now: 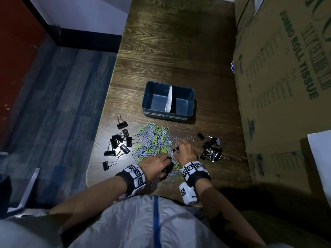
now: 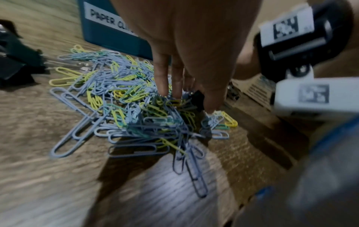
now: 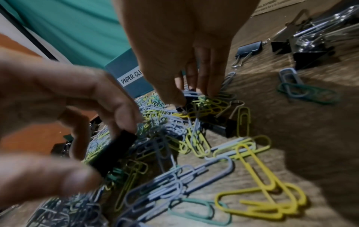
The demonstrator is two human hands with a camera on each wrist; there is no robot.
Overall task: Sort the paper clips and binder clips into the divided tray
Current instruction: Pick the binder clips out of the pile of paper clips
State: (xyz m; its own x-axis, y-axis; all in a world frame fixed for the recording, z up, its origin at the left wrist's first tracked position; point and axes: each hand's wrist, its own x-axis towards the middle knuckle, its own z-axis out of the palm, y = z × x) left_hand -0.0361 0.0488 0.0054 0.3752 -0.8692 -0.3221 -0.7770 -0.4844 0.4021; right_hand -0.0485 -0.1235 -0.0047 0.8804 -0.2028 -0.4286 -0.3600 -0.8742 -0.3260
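The dark blue divided tray (image 1: 191,104) stands mid-table with a white paper divider. Its left half is labelled paper clips and its right half binder clips, and nothing shows in either. A heap of blue, yellow and green paper clips (image 1: 154,140) lies in front of it. Black binder clips lie in a left cluster (image 1: 119,142) and a right cluster (image 1: 213,150). My left hand (image 1: 169,162) reaches into the near side of the heap and pinches a black binder clip (image 3: 114,152). My right hand (image 1: 176,148) pinches another black binder clip (image 3: 189,98) at the heap's right edge.
Tall cardboard boxes (image 1: 279,86) wall off the table's right side. The table's left edge (image 1: 100,126) drops to a blue-grey floor. A white sheet (image 1: 322,158) lies at the far right. Bare wood table (image 1: 170,51) stretches beyond the tray.
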